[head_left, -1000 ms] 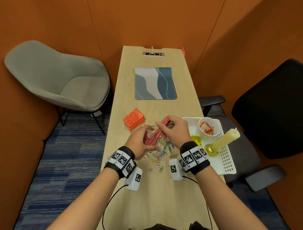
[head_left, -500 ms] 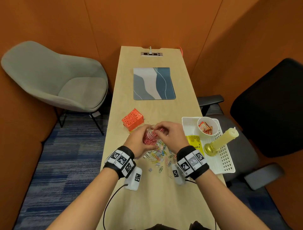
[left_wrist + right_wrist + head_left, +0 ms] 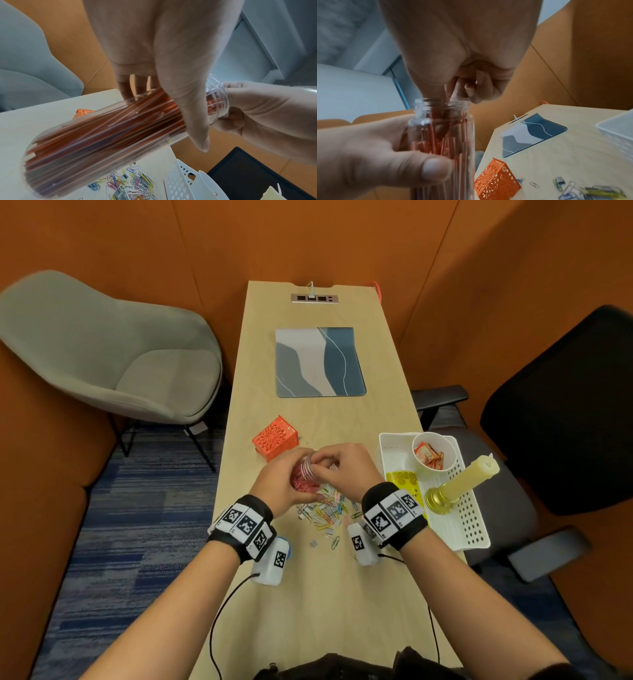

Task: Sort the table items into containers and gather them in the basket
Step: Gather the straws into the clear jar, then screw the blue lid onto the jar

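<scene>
Fingers of the left hand (image 3: pixel 279 481) wrap the clear plastic jar (image 3: pixel 441 142) above the desk (image 3: pixel 318 587), while the right hand (image 3: pixel 346 470) pinches red sticks (image 3: pixel 435 136) into its mouth. Light, smooth and probably slippery, it is best held mid-body.

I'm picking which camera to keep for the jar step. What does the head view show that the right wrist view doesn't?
Head only: the white basket's contents, a candle and a cup of packets.
Right wrist only: the right hand's fingers bunched at the jar's open mouth.
Both: the left hand gripping the clear jar of red sticks, and the orange box.
</scene>
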